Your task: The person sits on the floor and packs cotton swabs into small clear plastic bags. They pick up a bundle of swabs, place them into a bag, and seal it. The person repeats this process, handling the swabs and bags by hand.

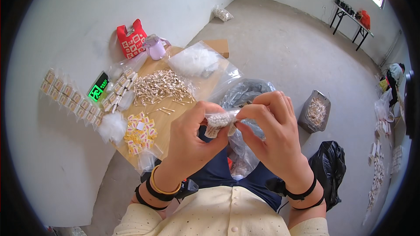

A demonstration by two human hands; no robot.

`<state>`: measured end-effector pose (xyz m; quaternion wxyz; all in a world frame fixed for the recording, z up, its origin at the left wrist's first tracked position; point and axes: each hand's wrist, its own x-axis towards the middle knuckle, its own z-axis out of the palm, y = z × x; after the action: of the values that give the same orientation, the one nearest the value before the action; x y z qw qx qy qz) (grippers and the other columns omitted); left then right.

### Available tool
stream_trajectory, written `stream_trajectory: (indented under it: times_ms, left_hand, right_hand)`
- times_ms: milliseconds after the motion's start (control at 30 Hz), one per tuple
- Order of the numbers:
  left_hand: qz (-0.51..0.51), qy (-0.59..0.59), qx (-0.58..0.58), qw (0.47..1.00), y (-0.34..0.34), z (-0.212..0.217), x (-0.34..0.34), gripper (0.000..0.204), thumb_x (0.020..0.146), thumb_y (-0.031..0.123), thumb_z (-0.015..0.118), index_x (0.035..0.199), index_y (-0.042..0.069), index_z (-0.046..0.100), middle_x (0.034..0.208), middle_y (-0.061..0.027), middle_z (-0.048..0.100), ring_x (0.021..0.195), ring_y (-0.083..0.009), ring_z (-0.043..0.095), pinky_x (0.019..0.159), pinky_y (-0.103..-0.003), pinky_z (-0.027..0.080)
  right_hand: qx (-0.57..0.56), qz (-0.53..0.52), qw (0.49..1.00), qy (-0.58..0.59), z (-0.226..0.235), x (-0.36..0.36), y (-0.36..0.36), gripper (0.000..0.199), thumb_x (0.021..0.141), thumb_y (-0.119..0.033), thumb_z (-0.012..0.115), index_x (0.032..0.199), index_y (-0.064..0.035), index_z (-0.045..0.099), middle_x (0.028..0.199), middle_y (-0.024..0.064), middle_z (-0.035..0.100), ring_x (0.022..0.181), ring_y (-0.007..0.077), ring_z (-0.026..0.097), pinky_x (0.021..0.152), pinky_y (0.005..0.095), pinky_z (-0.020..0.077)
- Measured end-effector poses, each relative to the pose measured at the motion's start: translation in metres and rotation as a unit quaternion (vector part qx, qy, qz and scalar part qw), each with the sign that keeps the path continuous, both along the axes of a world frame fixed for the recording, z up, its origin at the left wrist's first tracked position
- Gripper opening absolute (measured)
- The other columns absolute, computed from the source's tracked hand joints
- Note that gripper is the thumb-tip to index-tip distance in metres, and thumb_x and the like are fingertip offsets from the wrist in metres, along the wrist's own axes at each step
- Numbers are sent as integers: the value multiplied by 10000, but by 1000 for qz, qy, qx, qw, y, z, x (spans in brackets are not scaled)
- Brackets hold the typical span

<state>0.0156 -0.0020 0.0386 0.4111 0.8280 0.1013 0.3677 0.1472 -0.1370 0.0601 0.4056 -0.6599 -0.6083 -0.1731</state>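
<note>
Between my two hands, above my lap, is a small clear bag of cotton swabs [220, 119], white tips facing up. My left hand [189, 130] grips its left side, fingers behind and thumb below. At the bag's upper right edge, my right hand [276, 133] pinches with thumb and forefinger. A loose heap of cotton swabs [159, 86] lies on the wooden table [170, 124] to the left. Nearer me on that table is a pile of small yellow-and-white paper slips [141, 133].
Filled swab packs [70, 98] stand in rows at the far left, by a green-lit sign [98, 88]. Clear plastic bags [197, 61], a lilac bottle [155, 47] and a red bag [132, 39] sit farther back. A grey bin of swabs [316, 111] and black bag [329, 170] are right.
</note>
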Motion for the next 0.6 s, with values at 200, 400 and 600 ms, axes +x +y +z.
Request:
stream_trajectory:
  times_ms: [200,400,600]
  left_hand:
    - [56,-22,77,995,-4,-5,4,275,739,13,744,983,52,625,860,-105,671,709,-226,676,636,-296,525]
    - [11,-48,12,999,-1,0,4,265,764,-10,727,999,27,612,888,-87,673,751,-151,677,679,-267,539]
    - [-91,-60,-209,972,0,-3,2,273,809,-3,711,1049,7,583,926,-48,669,828,-75,654,752,-236,542]
  right_hand:
    - [-24,8,999,26,-6,-3,4,262,712,-40,731,927,-99,592,899,67,520,861,264,548,797,375,420]
    - [25,24,994,108,-2,2,2,284,730,9,719,969,-54,579,935,96,574,882,276,579,784,369,454]
    - [-19,108,965,238,4,6,4,304,757,19,694,1050,-7,614,928,103,626,822,206,620,760,310,502]
